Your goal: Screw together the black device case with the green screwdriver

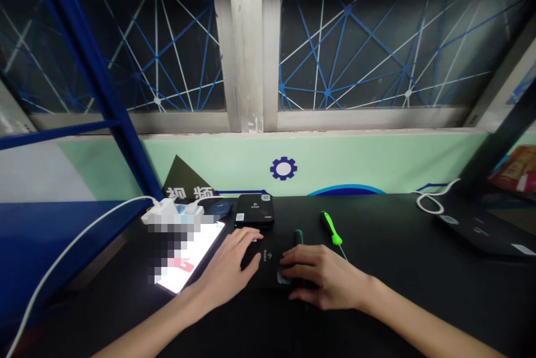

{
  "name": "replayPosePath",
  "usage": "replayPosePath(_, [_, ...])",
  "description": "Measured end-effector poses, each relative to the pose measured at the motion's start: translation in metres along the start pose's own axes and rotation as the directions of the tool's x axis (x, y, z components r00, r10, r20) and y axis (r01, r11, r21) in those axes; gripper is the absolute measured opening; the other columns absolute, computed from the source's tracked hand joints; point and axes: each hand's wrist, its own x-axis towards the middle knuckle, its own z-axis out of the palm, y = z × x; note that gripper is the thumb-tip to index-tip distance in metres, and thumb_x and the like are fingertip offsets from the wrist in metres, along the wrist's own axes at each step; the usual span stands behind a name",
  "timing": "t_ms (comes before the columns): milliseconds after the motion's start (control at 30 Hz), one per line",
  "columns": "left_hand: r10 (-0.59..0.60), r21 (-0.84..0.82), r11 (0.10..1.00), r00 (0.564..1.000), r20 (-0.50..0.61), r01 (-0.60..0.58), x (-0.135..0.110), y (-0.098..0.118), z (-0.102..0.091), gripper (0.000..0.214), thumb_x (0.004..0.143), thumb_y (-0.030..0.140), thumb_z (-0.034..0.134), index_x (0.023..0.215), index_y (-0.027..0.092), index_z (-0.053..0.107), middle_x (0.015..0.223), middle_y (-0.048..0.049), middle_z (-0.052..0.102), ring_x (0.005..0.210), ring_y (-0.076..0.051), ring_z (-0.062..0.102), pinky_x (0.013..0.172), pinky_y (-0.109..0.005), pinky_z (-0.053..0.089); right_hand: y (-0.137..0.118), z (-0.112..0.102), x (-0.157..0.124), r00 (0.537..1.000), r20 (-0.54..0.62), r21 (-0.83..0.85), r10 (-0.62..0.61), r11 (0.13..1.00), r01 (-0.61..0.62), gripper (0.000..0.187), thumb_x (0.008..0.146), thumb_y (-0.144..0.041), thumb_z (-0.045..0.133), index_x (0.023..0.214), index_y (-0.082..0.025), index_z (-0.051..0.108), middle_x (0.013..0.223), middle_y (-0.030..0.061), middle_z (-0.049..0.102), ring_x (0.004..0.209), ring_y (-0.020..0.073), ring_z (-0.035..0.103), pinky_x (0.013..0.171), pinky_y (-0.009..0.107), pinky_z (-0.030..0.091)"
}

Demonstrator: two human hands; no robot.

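A flat black box [270, 271] with a small pale logo lies on the black table between my hands. My left hand [238, 257] rests over its left side, fingers stretched and thumb spread apart. From the right, my right hand [324, 273] reaches onto the box with its fingers extended and spread, partly covering a pale label. Just beyond my right hand is a dark handle with a green end [298, 237], its lower part hidden. To its right lies a screwdriver with a bright green handle [331, 228].
Another black box [254, 210] with labels sits farther back, beside a dark rounded object [220, 209]. A lit phone [190, 263] lies left of my left hand. Behind it are a white power strip [195, 210] and cable. A flat black device [486, 235] lies far right.
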Motion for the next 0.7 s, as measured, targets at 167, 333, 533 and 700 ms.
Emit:
replayPosePath(167, [0.038, 0.087, 0.996, 0.999, -0.019, -0.036, 0.001, 0.001, -0.002, 0.027, 0.096, 0.028, 0.049, 0.122, 0.026, 0.057, 0.126, -0.0055, 0.06, 0.118, -0.026, 0.054, 0.102, -0.042, 0.042, 0.001, 0.001, 0.0, 1.0, 0.009, -0.021, 0.019, 1.0, -0.019, 0.032, 0.089, -0.033, 0.067, 0.116, -0.015, 0.07, 0.12, 0.0135, 0.07, 0.11, 0.024, 0.067, 0.097, 0.036, 0.054])
replayPosePath(333, [0.007, 0.244, 0.97, 0.998, -0.057, 0.007, 0.001, 0.002, -0.005, 0.028, 0.094, 0.035, 0.053, 0.119, 0.024, 0.057, 0.112, -0.0064, 0.062, 0.102, -0.027, 0.058, 0.088, -0.04, 0.045, 0.002, -0.003, 0.0, 0.995, -0.008, -0.031, 0.095, 0.995, -0.095, 0.032, 0.083, -0.022, 0.068, 0.114, -0.019, 0.071, 0.121, 0.0103, 0.07, 0.108, 0.0234, 0.067, 0.096, 0.037, 0.054])
replayPosePath(533, [-0.052, 0.339, 0.938, 0.996, -0.069, 0.072, 0.0, 0.0, -0.008, 0.029, 0.093, 0.044, 0.052, 0.113, 0.023, 0.058, 0.105, -0.0066, 0.064, 0.094, -0.027, 0.06, 0.078, -0.037, 0.044, 0.004, -0.003, 0.0, 0.989, -0.006, -0.069, 0.15, 0.986, -0.15, 0.03, 0.087, -0.019, 0.064, 0.116, -0.021, 0.07, 0.119, 0.008, 0.07, 0.105, 0.0229, 0.067, 0.094, 0.038, 0.053])
replayPosePath(700, [-0.138, 0.307, 0.941, 0.99, -0.039, 0.143, 0.001, 0.001, -0.011, 0.038, 0.093, 0.051, 0.052, 0.118, 0.024, 0.057, 0.097, -0.0055, 0.068, 0.076, -0.023, 0.064, 0.067, -0.032, 0.041, 0.004, -0.004, 0.004, 0.986, -0.045, -0.128, 0.159, 0.978, -0.163, 0.036, 0.092, -0.016, 0.058, 0.126, -0.022, 0.063, 0.12, 0.0096, 0.069, 0.105, 0.0234, 0.065, 0.094, 0.041, 0.051])
